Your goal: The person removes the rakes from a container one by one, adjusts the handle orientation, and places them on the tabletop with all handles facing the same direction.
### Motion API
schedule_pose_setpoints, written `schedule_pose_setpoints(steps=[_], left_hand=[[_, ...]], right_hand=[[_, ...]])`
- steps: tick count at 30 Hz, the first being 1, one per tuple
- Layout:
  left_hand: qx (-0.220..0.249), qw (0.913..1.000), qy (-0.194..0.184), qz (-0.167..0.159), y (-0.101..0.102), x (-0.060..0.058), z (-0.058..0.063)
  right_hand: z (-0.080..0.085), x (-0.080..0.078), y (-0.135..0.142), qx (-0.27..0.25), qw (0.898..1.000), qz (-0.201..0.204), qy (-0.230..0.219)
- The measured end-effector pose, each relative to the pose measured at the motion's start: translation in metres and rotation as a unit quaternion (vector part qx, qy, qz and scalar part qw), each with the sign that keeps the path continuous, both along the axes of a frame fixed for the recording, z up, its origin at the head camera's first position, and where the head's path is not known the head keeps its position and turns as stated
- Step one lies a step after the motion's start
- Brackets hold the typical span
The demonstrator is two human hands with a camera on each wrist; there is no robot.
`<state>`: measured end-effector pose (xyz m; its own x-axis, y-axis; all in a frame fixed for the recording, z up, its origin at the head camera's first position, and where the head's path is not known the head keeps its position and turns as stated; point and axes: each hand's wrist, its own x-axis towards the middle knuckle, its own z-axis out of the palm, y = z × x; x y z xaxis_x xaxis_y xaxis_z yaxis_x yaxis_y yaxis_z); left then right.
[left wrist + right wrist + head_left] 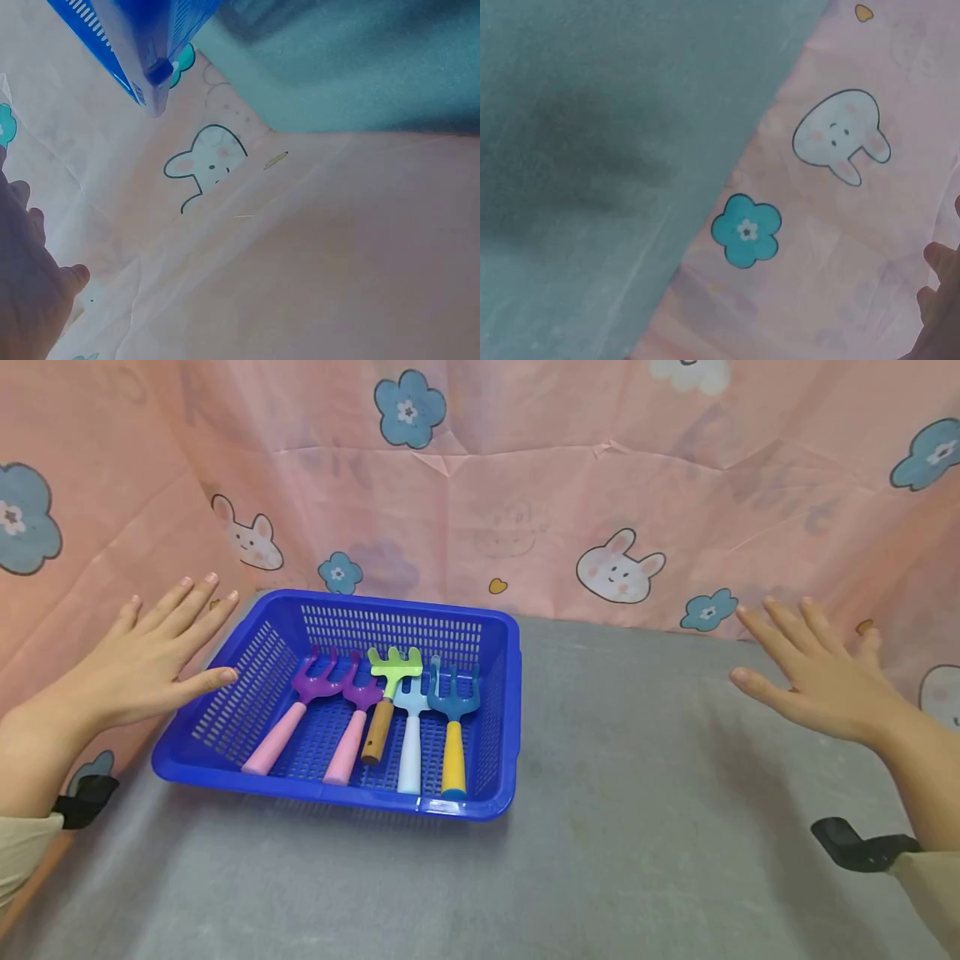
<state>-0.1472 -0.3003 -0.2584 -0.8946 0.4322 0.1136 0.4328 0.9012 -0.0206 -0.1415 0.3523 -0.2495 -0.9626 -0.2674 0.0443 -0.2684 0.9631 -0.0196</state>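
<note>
A blue basket (300, 795) stands toward the far left corner of the grey desk (637, 793), its long axis running roughly along the far edge, the right end turned slightly toward the near edge. Five small forks lie in it side by side, tines toward the basket's far edge, handles toward its near edge. Nearest the left edge, a larger purple fork (291, 720) leans most, its pink butt aimed at the near left corner; a smaller purple fork (352, 735) beside it tilts less. The green fork (382, 714) with a brown handle leans a little the same way, its head close against the light blue fork (412, 731), which lies nearly straight from far to near, as does the dark blue fork (453, 735) with a yellow handle, nearest the right edge. The left hand (153, 656) hovers by the basket's left edge, fingers straight and spread, holding nothing; the right hand (821, 672), equally spread and bare, hovers above the desk's far right part.
</note>
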Motion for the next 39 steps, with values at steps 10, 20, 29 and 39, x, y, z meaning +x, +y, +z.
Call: schedule_pose_setpoints(steps=[10, 20, 29, 39], left_hand=[[0.244, 0.9635, -0.110, 0.001, 0.000, 0.002, 0.005], [0.365, 0.9115, -0.157, 0.105, 0.005, 0.003, 0.000], [0.422, 0.8767, -0.196, 0.121, -0.010, -0.002, -0.016], [0.653, 0.7115, -0.228, 0.124, -0.025, -0.005, -0.033]], right_hand=[[0.018, -0.009, -0.009, -0.250, 0.960, 0.056, -0.116], [0.027, -0.012, -0.022, -0.342, 0.923, 0.072, -0.161], [0.027, -0.019, -0.045, -0.408, 0.879, 0.138, -0.206], [0.020, -0.029, -0.082, -0.454, 0.848, 0.069, -0.264]])
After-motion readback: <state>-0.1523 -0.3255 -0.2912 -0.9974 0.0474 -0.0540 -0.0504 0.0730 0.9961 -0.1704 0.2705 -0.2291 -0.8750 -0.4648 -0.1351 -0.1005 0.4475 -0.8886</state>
